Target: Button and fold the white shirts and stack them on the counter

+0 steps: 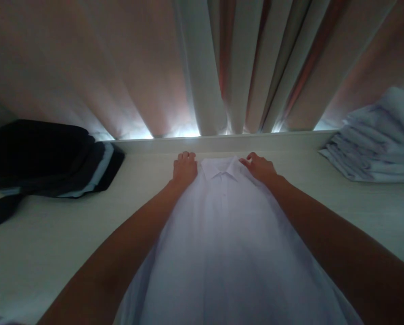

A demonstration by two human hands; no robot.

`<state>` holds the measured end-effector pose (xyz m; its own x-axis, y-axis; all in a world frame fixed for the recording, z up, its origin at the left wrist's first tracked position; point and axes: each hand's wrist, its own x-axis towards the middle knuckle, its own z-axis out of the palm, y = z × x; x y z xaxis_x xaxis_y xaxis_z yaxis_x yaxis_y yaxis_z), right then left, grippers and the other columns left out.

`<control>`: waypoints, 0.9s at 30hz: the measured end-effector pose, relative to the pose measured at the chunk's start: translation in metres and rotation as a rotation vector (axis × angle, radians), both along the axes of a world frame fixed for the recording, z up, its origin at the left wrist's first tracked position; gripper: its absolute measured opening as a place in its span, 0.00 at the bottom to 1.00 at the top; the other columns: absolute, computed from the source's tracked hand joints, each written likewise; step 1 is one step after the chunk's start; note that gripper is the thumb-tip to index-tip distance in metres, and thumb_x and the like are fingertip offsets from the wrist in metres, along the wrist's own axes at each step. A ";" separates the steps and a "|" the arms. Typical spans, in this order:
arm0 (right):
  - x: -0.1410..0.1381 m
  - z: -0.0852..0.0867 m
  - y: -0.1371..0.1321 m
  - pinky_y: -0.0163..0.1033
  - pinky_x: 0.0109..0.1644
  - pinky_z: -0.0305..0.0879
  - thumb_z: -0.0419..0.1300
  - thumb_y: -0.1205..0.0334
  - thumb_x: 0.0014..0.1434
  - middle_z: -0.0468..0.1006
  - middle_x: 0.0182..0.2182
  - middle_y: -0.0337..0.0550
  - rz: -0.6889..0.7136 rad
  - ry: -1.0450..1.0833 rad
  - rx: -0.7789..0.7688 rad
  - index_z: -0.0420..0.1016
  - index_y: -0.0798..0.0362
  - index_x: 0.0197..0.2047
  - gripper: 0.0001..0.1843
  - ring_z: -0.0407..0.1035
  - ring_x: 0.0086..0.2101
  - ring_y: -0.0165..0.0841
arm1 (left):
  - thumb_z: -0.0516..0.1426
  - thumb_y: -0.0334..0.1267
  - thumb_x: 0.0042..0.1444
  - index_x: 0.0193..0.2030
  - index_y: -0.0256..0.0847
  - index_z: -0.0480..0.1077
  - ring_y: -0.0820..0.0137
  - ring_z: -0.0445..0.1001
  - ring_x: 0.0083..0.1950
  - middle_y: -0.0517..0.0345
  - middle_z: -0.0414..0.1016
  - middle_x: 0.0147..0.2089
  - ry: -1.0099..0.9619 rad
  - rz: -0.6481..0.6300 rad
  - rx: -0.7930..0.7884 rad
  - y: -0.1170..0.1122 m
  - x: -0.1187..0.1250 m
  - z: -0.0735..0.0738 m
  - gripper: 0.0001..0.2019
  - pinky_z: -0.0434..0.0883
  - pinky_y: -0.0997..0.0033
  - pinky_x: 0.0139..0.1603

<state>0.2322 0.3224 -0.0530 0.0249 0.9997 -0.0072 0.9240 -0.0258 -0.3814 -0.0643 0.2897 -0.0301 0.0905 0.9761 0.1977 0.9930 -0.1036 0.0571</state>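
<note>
A white button-up shirt (222, 234) is stretched out in front of me, its collar at the far end and its lower part running out of the bottom of the view. My left hand (185, 167) grips the shirt at the shoulder left of the collar, fingers curled. At the opposite shoulder, my right hand (258, 166) pinches the cloth between thumb and fingers. The collar stands between both hands with its points folded down. The shirt's sleeves are mostly hidden beneath my forearms.
On the left lies a stack of dark folded clothes (46, 153) with some light layers. A pile of folded white clothes (378, 140) sits at the right. Behind the pale surface (147, 180) runs a raised ledge, with pinkish curtains (137, 58) hanging beyond it.
</note>
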 end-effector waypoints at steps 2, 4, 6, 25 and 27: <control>0.030 0.003 -0.023 0.56 0.58 0.57 0.50 0.40 0.65 0.76 0.51 0.57 -0.022 0.126 -0.028 0.65 0.52 0.59 0.29 0.68 0.53 0.50 | 0.45 0.38 0.67 0.64 0.39 0.63 0.57 0.55 0.70 0.43 0.61 0.69 0.001 -0.216 0.081 -0.030 0.017 0.005 0.21 0.56 0.54 0.67; 0.060 0.003 -0.054 0.52 0.55 0.61 0.53 0.47 0.64 0.77 0.49 0.57 -0.022 0.186 -0.081 0.66 0.53 0.59 0.26 0.71 0.49 0.47 | 0.44 0.40 0.68 0.67 0.41 0.60 0.59 0.46 0.75 0.50 0.54 0.74 0.008 -0.460 0.062 -0.063 0.037 -0.001 0.23 0.50 0.54 0.72; 0.082 0.004 -0.088 0.48 0.51 0.64 0.57 0.50 0.61 0.79 0.44 0.57 0.010 0.260 -0.149 0.72 0.56 0.52 0.22 0.73 0.44 0.45 | 0.45 0.48 0.68 0.72 0.42 0.52 0.59 0.39 0.77 0.53 0.46 0.77 -0.010 -0.534 -0.015 -0.091 0.053 -0.017 0.28 0.48 0.52 0.73; 0.147 0.029 -0.254 0.53 0.58 0.67 0.68 0.59 0.42 0.77 0.55 0.51 0.506 1.056 -0.883 0.66 0.52 0.64 0.44 0.74 0.50 0.47 | 0.40 0.58 0.67 0.75 0.47 0.45 0.61 0.42 0.77 0.56 0.45 0.77 0.001 -0.421 -0.185 -0.115 0.057 -0.055 0.34 0.45 0.45 0.73; 0.145 0.030 -0.274 0.53 0.64 0.60 0.69 0.63 0.40 0.75 0.57 0.50 0.540 0.849 -0.776 0.68 0.51 0.63 0.45 0.69 0.56 0.49 | 0.40 0.58 0.67 0.75 0.47 0.45 0.61 0.42 0.77 0.56 0.44 0.77 0.003 -0.419 -0.177 -0.113 0.057 -0.057 0.34 0.45 0.45 0.73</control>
<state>0.3774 0.0482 -0.0228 -0.6828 0.6071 -0.4065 0.3598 -0.2048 -0.9103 -0.0074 0.1766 -0.0868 0.4851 0.8739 0.0305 0.8677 -0.4854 0.1075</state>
